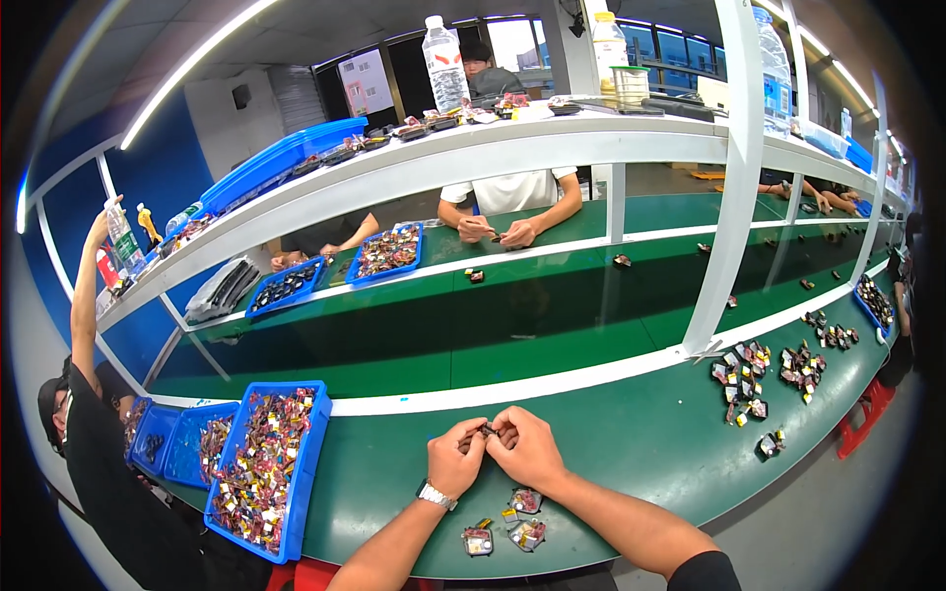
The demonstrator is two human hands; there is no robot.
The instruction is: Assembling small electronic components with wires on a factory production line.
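Observation:
My left hand [456, 461] and my right hand [527, 448] meet over the green bench, fingertips pinched together on one small dark part [487, 429]. A watch sits on my left wrist. Just below my hands lie a few small parts [505, 525] with red and silver faces, near the bench's front edge. A blue bin [299, 497] heaped with several of the same small parts stands to the left of my left hand.
A green conveyor belt [512, 320] runs across the middle, under a white shelf [473, 158] with bottles and blue trays. Piles of parts [769, 372] lie at right. A person stands at far left reaching up; others sit opposite with blue bins [387, 252].

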